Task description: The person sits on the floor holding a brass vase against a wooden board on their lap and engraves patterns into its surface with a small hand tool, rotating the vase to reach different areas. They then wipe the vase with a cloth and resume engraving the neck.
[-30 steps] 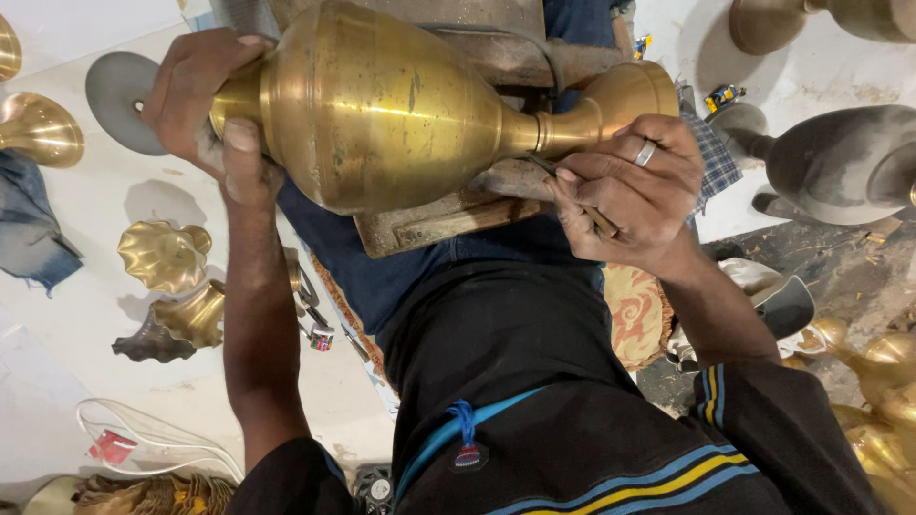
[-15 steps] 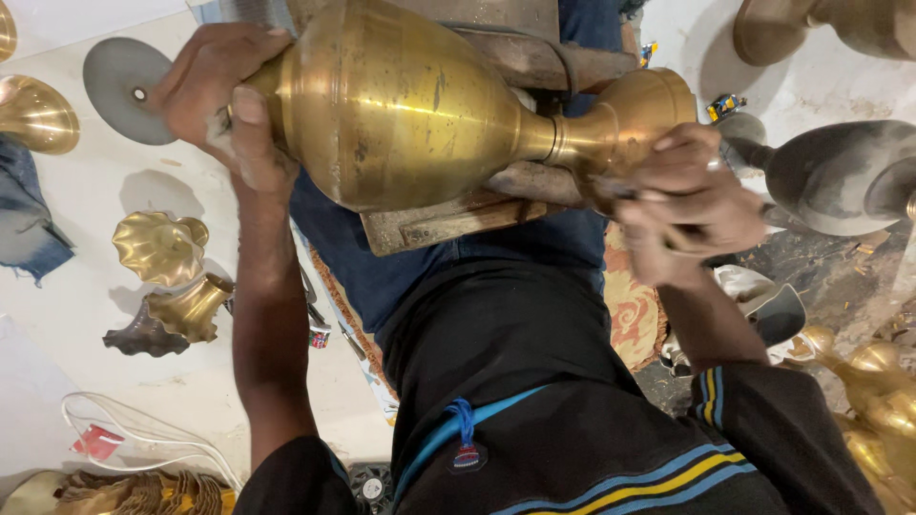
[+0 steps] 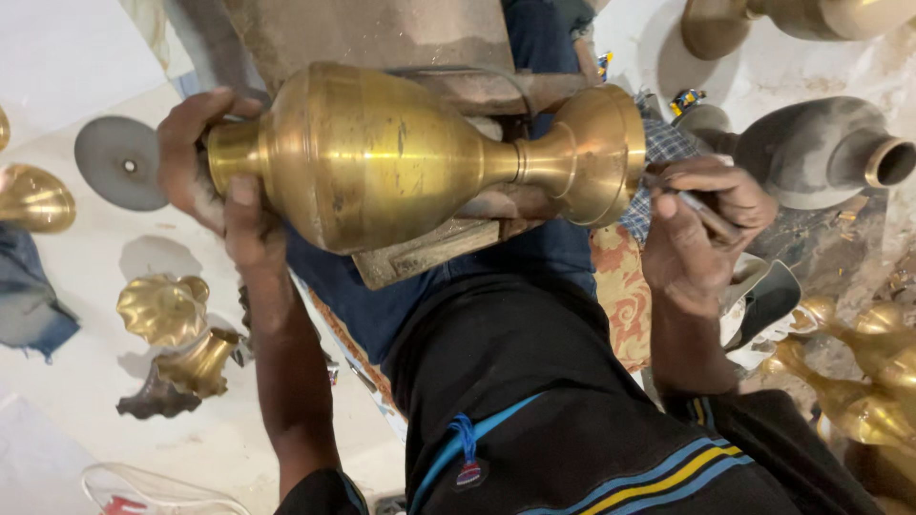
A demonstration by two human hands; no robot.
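A large brass vase (image 3: pixel 382 153) lies on its side across a wooden block (image 3: pixel 420 250) on my lap. My left hand (image 3: pixel 215 172) grips its narrow end at the left, thumb along the body. My right hand (image 3: pixel 701 238) is at the flared end on the right, fingers closed around a thin metal tool (image 3: pixel 687 198) whose tip touches the flared rim (image 3: pixel 601 153).
Brass pieces lie on the white floor at left: a fluted bowl (image 3: pixel 164 307), a small flared piece (image 3: pixel 198 362), a dome (image 3: pixel 33 198). A grey disc (image 3: pixel 122 162) sits behind my left hand. A dark unpolished pot (image 3: pixel 821 153) and several brass vessels (image 3: pixel 859 372) stand at right.
My right hand has left the vase's neck and moved down to the right, now holding a thin tool against the flared rim. The vase has turned slightly; my left hand keeps its grip.
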